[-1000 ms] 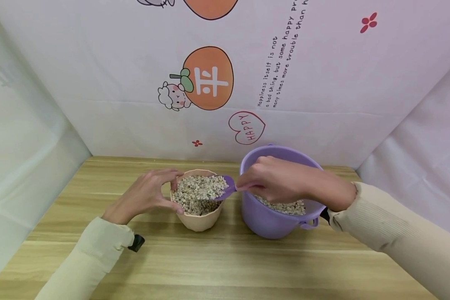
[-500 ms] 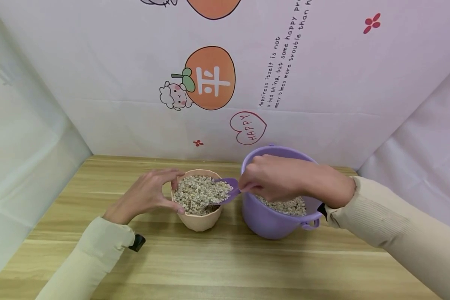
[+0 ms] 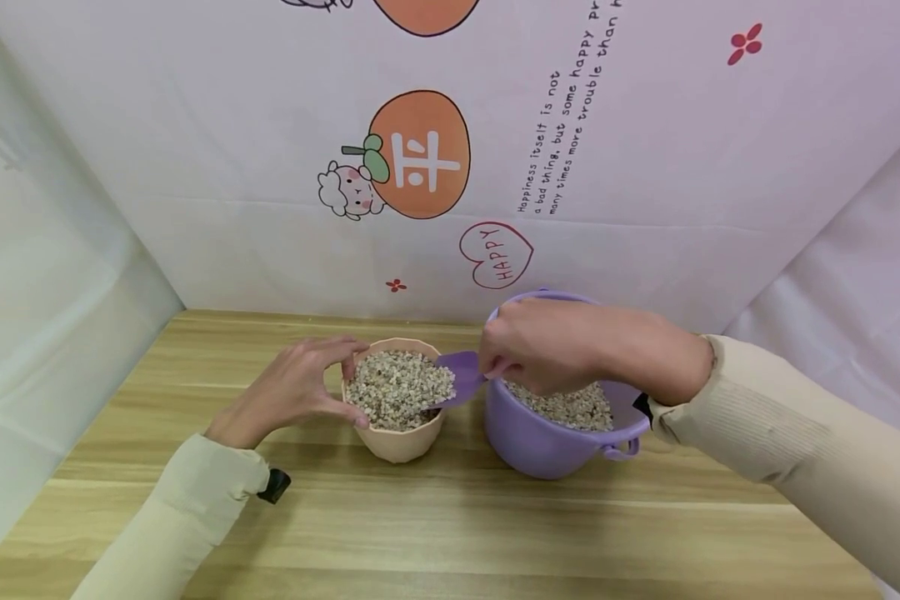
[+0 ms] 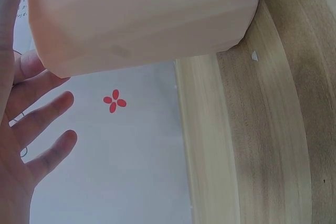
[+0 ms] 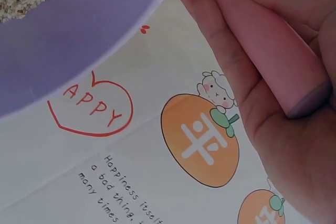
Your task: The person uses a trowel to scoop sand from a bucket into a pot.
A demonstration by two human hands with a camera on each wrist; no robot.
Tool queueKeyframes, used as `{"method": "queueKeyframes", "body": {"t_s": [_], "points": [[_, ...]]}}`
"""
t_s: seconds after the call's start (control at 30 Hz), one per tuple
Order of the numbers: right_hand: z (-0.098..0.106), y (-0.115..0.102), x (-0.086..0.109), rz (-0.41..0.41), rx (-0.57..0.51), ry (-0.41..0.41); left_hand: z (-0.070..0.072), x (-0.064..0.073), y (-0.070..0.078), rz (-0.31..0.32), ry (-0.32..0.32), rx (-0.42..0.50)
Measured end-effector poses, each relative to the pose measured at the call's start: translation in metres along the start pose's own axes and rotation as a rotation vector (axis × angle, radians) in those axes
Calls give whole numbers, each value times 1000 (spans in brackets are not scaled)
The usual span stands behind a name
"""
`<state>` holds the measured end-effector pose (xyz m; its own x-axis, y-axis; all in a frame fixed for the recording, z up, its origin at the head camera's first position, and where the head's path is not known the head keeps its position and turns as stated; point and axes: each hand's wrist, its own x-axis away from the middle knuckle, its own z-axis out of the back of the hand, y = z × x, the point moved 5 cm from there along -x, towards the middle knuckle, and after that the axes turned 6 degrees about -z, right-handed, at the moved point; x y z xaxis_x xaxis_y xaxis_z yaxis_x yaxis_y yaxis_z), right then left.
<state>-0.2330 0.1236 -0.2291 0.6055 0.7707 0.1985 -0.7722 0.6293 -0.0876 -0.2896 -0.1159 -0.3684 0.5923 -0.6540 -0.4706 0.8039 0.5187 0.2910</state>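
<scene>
A peach-coloured pot (image 3: 397, 446) filled with pale gravel (image 3: 393, 387) stands on the table. My left hand (image 3: 300, 382) holds it by the rim, thumb on the near side and index finger on the far side. In the left wrist view the other fingers (image 4: 50, 153) spread below the pot's wall (image 4: 147, 19). My right hand (image 3: 547, 343) grips a small trowel by its pink handle (image 5: 273, 51). The trowel's purple blade (image 3: 462, 375) reaches over the pot's right rim, tipped toward the gravel. Some grains lie on its front end.
A purple bucket (image 3: 532, 450) with more gravel (image 3: 577, 410) stands right of the pot, partly under my right forearm. The wooden table (image 3: 450, 533) meets a white printed cloth (image 3: 270, 258) at the back. Cloth also hangs on both sides.
The trowel has drawn back slightly to the right and tipped, and gravel has slid off its blade into the pot. My left hand has stayed on the rim.
</scene>
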Motion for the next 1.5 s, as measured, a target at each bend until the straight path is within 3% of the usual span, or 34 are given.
{"method": "queueKeyframes", "body": {"t_s": [0.27, 0.57, 0.77, 0.97, 1.17, 1.33, 1.5], "points": [[9, -2, 2, -58, -54, -45, 0, 0, 0, 11, -7, -5], [21, -3, 8, -1, -42, 28, 2, 0, 1, 17, -17, 2], [23, 1, 15, 35, -95, 60, 2, -1, 1, 4, -18, 7], [26, 12, 28, 54, -124, 123, 3, -1, 2, -2, -21, 19], [32, 27, 45, 79, -143, 221, 3, 0, 2, 45, -21, 23], [33, 41, 66, 38, -126, 273, 3, -2, 3, 66, -17, 11], [30, 57, 87, -8, -104, 305, 1, -6, 3, 138, -39, -14]]}}
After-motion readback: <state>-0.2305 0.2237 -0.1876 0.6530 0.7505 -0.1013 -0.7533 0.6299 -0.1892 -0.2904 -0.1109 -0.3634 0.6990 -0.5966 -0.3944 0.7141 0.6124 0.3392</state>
